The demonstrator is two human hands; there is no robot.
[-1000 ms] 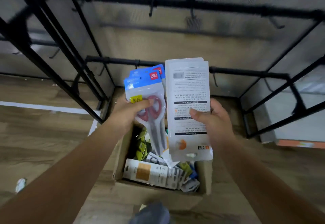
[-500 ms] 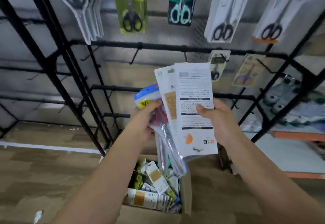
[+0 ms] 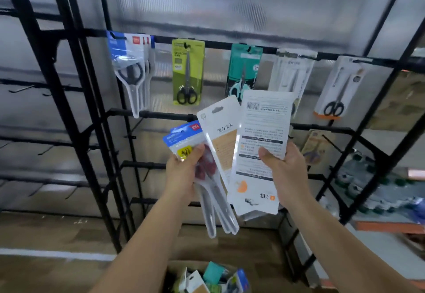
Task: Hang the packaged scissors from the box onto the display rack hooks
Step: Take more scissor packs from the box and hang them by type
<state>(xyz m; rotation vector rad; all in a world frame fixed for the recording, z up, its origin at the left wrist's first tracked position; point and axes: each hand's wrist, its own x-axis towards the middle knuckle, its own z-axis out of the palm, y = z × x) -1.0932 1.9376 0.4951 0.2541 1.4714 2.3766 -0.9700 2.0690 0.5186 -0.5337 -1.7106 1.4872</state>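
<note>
With the left hand (image 3: 181,173) gripping blue-topped packs (image 3: 184,141) and the right hand (image 3: 287,168) gripping white packs (image 3: 262,145), turn each hang hole upward before meeting a hook (image 3: 331,142).

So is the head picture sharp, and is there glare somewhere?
Head view: the white pack in the right hand is fairly sharp; the hanging packs, like the green one, look softer; glare washes the back panel; the rack bars bow.
</note>
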